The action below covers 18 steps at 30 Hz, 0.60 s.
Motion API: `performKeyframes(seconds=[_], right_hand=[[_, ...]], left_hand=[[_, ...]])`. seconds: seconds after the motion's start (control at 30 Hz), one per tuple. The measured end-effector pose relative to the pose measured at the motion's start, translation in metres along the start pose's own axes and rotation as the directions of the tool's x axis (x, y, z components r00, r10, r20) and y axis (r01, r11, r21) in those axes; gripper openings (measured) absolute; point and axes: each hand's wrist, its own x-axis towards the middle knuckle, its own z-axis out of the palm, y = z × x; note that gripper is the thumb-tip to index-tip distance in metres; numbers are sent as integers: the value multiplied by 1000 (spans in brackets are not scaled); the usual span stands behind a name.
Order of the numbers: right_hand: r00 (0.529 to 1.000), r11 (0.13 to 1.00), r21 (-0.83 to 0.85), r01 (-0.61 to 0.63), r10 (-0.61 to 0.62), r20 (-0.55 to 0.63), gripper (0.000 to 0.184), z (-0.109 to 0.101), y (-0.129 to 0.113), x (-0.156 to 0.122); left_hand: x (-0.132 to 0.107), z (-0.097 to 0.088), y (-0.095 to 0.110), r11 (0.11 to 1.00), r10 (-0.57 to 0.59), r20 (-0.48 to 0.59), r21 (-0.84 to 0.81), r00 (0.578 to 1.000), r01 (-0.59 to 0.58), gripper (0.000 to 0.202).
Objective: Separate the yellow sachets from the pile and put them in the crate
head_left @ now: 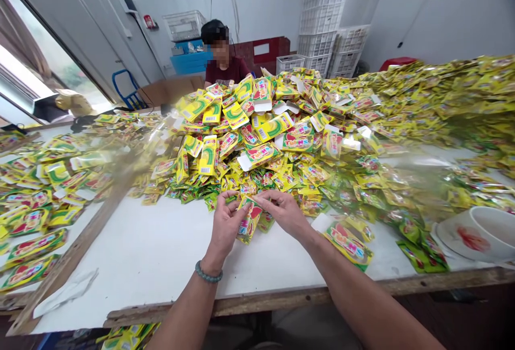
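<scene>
A small yellow and green printed box (250, 222) stands tilted above the white table (161, 253). My left hand (225, 221) grips it along its left side, thumb on the printed front. At the box's upper end, the thumb and fingertips of my right hand (284, 211) are pinched together on its edge; exactly what they hold there is partly hidden. Right behind my hands rises a heap of similar yellow boxes (257, 157), some with white flaps open. Green and yellow sachets (189, 192) lie along the foot of the heap. Beside my right forearm rests another open-flapped box (349, 243).
A white mug (475, 235) with a red flower stands at the right, near green packets (422, 251). A wooden strip (92, 226) divides off more boxes (36, 216) at left. Across the heap sits a person (225, 71). White crates (322, 23) are stacked behind.
</scene>
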Motion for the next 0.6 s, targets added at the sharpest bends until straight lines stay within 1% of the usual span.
performKeyframes(seconds=[0.07, 0.13, 0.23, 0.3, 0.47, 0.53, 0.6], right_hand=[[998, 998, 31, -52, 51, 28, 25, 1, 0, 0], [994, 990, 80, -112, 111, 18, 24, 2, 3, 1], [979, 951, 239, -196, 203, -2, 28, 0, 8, 3], [970, 924, 298, -238, 241, 28, 29, -3, 11, 3], [967, 927, 289, -240, 205, 149, 31, -8, 7, 3], [974, 936, 283, -207, 170, 148, 29, -8, 3, 2], [990, 975, 188, -118, 100, 102, 25, -6, 1, 1]], left_hand=[[1, -1, -1, 1000, 0, 4, 30, 1000, -1, 54], [1, -1, -2, 999, -15, 3, 44, 1000, 15, 54], [1, 2, -1, 998, -45, 18, 40, 999, 44, 54], [1, 3, 0, 998, -53, 34, 39, 998, 52, 55], [0, -1, 3, 999, -44, 18, -9, 999, 44, 51], [1, -2, 4, 997, -49, 8, -51, 999, 49, 49], [1, -4, 3, 996, -56, -1, -73, 998, 56, 48]])
